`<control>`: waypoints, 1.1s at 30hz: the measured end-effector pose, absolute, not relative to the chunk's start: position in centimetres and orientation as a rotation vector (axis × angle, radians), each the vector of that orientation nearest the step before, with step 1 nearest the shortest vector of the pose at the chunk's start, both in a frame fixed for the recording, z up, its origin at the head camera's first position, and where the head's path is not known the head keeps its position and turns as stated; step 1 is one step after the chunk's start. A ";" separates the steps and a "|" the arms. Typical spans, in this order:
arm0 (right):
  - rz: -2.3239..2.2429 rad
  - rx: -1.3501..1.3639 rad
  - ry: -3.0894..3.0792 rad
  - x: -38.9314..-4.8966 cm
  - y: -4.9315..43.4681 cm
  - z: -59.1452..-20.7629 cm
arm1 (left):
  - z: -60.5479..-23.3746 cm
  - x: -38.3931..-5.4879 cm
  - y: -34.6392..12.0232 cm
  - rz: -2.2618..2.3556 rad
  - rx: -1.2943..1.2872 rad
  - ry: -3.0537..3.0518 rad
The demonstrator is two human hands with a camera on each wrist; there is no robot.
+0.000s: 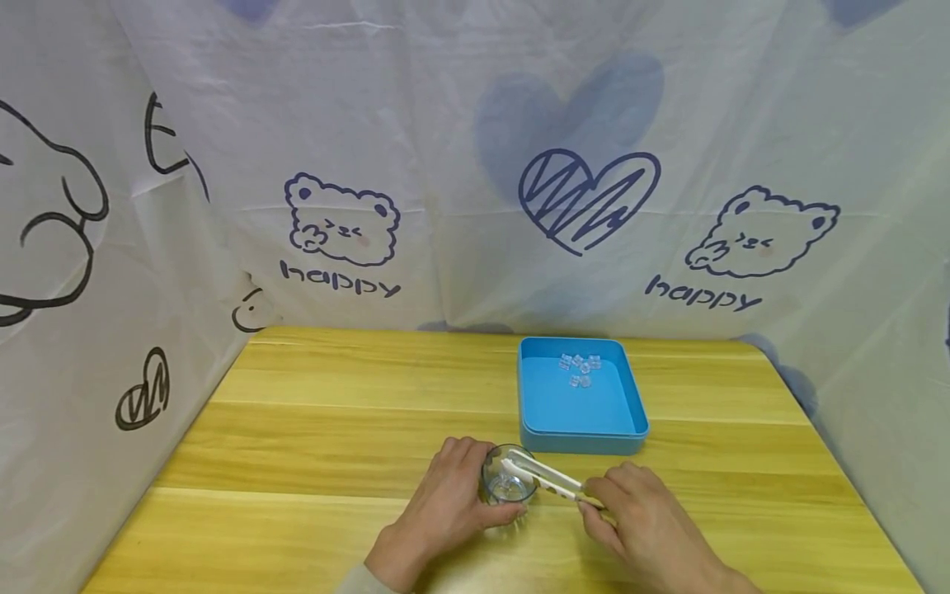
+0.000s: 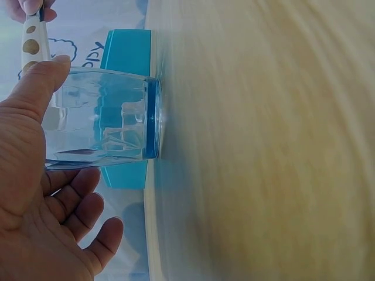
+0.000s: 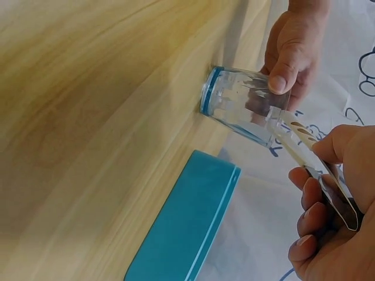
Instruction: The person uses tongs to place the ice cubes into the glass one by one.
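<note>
Lower centre, head frame: clear blue-based glass tumbler [image 1: 510, 491] upright on yellow wooden desk [image 1: 334, 462] | our left hand [image 1: 454, 499]: fingers curl round it | our right hand [image 1: 640, 513]: fingers pinch white-and-silver tongs [image 1: 551, 471] at its mouth | we judge tumbler slippery, fragile: grip mid-wall; tongs light, springy

In the head view, the bench [image 1: 319, 429] fills the lower half, with cloth [image 1: 445, 107] behind it and along both sides. The box [image 1: 582, 444] sits on the bench right of centre; pieces [image 1: 585, 368] lie inside, toward its far end. Before the box and slightly left, at lower centre, the glass [image 1: 510, 495] stands on the bench, the left grip [image 1: 454, 491] at its left side. To its right is the right grip [image 1: 644, 516], with the tongs [image 1: 552, 478] slanting leftward between, tips inside the glass's mouth.
</note>
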State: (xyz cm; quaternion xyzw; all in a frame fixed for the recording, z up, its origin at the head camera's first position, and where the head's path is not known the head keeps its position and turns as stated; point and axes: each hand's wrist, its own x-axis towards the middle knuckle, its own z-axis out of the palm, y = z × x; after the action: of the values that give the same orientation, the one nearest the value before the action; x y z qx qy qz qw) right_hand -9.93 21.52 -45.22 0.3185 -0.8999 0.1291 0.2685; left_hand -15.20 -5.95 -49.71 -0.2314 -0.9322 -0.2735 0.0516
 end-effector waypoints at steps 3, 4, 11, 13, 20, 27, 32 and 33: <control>0.346 0.854 -2.442 -9.9 21.5 -45.3 | -49.7 -15.2 -5.9 -0.832 -0.704 -2.836; 0.347 0.856 -2.438 -9.9 21.5 -45.3 | -49.7 -15.2 -5.9 -0.834 -0.704 -2.835; 0.360 0.880 -2.395 -10.0 21.6 -45.6 | -49.8 -15.2 -6.0 -0.846 -0.709 -2.819; 0.362 0.881 -2.392 -10.0 21.7 -45.7 | -49.8 -15.2 -6.0 -0.845 -0.709 -2.818; 0.366 0.874 -2.404 -10.0 21.7 -45.9 | -49.8 -15.2 -6.0 -0.840 -0.707 -2.821; 0.358 0.867 -2.426 -9.9 21.8 -45.8 | -49.8 -15.2 -6.0 -0.848 -0.705 -2.826; 0.359 0.866 -2.430 -10.0 21.8 -45.9 | -49.8 -15.2 -6.0 -0.847 -0.705 -2.825; 0.360 0.868 -2.430 -10.0 21.8 -45.9 | -49.8 -15.2 -6.0 -0.845 -0.705 -2.825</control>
State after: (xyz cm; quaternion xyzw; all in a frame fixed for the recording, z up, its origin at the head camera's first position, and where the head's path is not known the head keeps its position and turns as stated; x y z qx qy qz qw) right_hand -9.96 21.78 -45.94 0.3212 -0.8994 0.1333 0.2650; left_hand -15.23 -6.00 -49.82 -0.2321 -0.9304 -0.2784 0.0550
